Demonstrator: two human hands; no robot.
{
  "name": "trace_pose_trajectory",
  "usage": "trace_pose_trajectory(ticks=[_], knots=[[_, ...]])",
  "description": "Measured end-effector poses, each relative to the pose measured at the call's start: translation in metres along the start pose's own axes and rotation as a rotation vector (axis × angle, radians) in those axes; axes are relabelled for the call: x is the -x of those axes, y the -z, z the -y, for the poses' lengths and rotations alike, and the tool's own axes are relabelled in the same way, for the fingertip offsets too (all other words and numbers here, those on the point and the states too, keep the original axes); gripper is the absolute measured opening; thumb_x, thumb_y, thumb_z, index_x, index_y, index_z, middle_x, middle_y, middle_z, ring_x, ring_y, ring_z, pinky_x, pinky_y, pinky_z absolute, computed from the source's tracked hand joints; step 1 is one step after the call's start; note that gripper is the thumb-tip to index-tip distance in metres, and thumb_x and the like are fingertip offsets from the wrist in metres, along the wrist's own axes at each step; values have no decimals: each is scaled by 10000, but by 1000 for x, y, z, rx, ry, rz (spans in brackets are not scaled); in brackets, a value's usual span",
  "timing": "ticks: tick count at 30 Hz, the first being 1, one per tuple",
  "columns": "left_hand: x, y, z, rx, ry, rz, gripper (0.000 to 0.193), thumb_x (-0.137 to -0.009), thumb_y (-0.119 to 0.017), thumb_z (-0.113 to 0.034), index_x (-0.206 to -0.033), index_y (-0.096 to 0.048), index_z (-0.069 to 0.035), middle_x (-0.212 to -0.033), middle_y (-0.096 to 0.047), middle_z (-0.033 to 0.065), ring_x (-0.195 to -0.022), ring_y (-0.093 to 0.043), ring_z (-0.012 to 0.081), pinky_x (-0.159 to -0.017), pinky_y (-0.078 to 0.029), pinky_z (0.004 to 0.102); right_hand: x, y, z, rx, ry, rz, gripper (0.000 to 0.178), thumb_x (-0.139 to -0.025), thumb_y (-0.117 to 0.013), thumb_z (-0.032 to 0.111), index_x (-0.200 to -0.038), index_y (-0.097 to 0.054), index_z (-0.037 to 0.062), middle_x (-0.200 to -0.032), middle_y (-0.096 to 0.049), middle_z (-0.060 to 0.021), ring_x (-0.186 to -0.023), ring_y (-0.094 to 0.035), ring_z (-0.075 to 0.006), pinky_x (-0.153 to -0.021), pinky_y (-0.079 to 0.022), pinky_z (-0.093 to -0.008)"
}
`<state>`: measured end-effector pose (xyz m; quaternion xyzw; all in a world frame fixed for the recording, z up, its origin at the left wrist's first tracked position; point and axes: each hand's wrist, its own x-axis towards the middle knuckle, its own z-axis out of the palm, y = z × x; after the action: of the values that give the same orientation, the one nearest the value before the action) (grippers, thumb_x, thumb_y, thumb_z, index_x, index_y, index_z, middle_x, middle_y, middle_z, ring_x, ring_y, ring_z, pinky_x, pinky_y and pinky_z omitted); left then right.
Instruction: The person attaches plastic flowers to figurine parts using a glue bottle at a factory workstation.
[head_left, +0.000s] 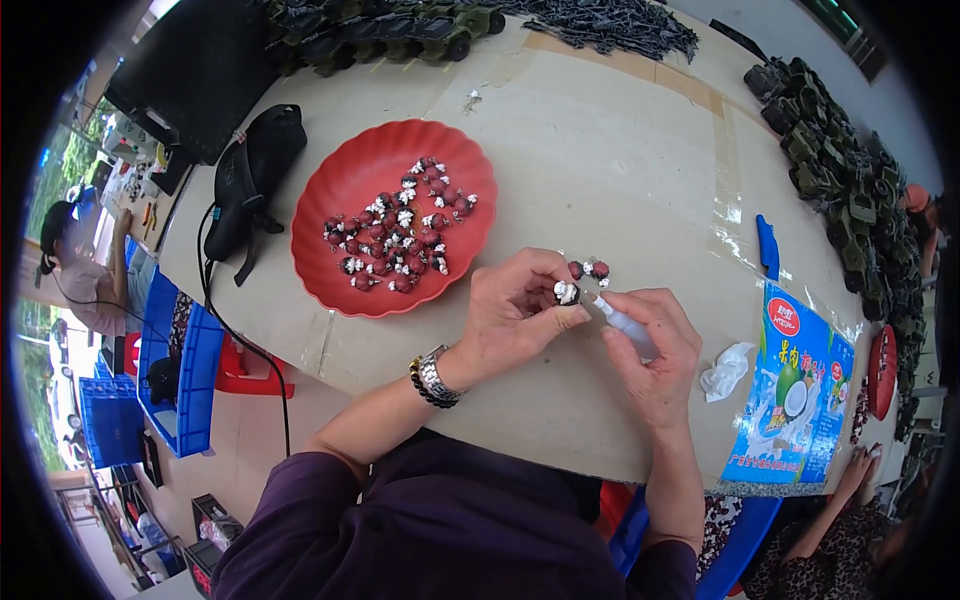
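Daylight glares at far left while edges bend into black

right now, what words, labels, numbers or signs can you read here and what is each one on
Blue sheet: printed lettering and a red oval label, but I don't copy wording.
White bottle in the right hand: no readable print.
Elsewhere: any marks are too small to read.

- Red dishes (342,175): two
- Small pieces (566,293): one held, at least two loose, over twenty in one dish, too crowded to count
- White tube (630,328): one
- Crumpled tissue (727,372): one
- Printed blue sheet (795,385): one
- Blue tool (767,247): one
- Black bag (258,165): one
- Watch (431,373): one
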<state>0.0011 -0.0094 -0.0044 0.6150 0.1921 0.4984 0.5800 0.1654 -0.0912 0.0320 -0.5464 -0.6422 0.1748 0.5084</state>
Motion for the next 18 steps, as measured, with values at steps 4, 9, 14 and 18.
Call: trace_pose_trajectory(ticks=[4,9,14,18], knots=[[0,0,0,-3,-6,0,270,-791,-728,15,-986,-543,-10,-814,-608,14,-687,-538,17,-553,-464,173,-1,-1,0,16,-11,1,341,-704,-683,-71,-1034,-671,19,-918,-622,-104,-776,-630,-203,-667,-496,-285],[0,0,-2,-18,-2,-4,267,-790,-727,19,-980,-542,-9,-808,-601,10,-687,-535,15,-551,-461,171,-1,-1,1,18,-13,4,339,-703,-684,-68,-1029,-676,23,-916,-623,-103,-777,-630,-204,-669,-498,-288],[0,0,-1,-3,-1,-6,267,-789,-728,20,-978,-542,-8,-809,-602,10,-687,-533,15,-552,-460,171,-1,-1,0,18,-19,5,334,-703,-684,-66,-1024,-676,23,-914,-623,-102,-780,-631,-204,-673,-498,-288],[0,0,-1,-10,-1,-7,267,-788,-732,14,-973,-542,-6,-805,-602,12,-686,-535,15,-552,-462,171,0,-2,0,17,-22,4,333,-704,-684,-68,-1024,-675,22,-915,-623,-103,-783,-631,-203,-676,-498,-288]])
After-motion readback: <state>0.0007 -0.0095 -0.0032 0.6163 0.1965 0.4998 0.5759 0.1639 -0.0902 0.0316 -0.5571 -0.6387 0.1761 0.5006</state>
